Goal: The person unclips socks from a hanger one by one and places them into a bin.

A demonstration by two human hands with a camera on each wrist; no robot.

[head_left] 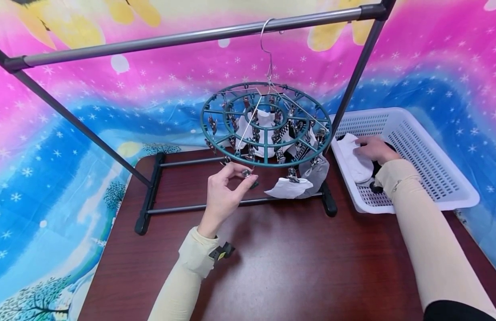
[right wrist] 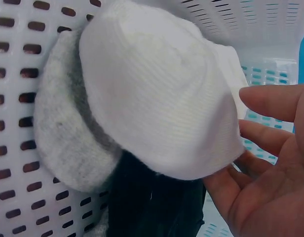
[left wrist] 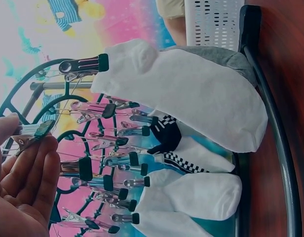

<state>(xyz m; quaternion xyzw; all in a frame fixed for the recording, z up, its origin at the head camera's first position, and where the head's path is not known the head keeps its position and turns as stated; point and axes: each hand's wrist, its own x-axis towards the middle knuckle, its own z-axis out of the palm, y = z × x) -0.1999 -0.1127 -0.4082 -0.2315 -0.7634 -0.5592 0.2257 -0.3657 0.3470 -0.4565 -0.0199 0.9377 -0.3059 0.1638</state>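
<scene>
My left hand (head_left: 225, 191) pinches a metal clip (left wrist: 36, 131) with dark tips between thumb and fingers, at the near edge of a round green clip hanger (head_left: 268, 164). No sock shows in that clip. To its right a white sock (left wrist: 181, 94) hangs from another clip, with a grey sock (head_left: 317, 171) close behind it. Inside the white basket (head_left: 432, 165), my right hand (head_left: 378, 149) grips another white sock (right wrist: 157, 94) at one end, thumb at its edge and fingers partly hidden behind it. A grey sock (right wrist: 68, 118) and dark fabric (right wrist: 152, 197) lie beneath.
The hanger's hook (head_left: 268, 40) hangs on the bar (head_left: 183, 39) of a dark metal rack standing on the brown table (head_left: 296, 267). White and checkered socks (left wrist: 191, 195) hang from other clips. A patterned cloth (head_left: 71, 147) lies behind the rack.
</scene>
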